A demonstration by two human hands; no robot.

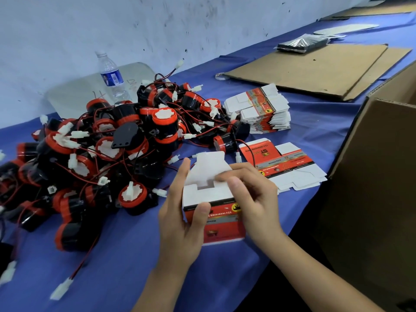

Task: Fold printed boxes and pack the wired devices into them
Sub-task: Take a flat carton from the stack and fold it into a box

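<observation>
Printed box (pixel 216 219) gripped between both hands.

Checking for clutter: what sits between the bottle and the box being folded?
Head view: the heap of wired devices fills the stretch from bottle to box.

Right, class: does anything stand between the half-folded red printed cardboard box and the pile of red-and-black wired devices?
Nothing visible blocks it. The left hand and right hand grip the red printed cardboard box; the pile of red-and-black wired devices lies just left, on the blue tablecloth.
</observation>
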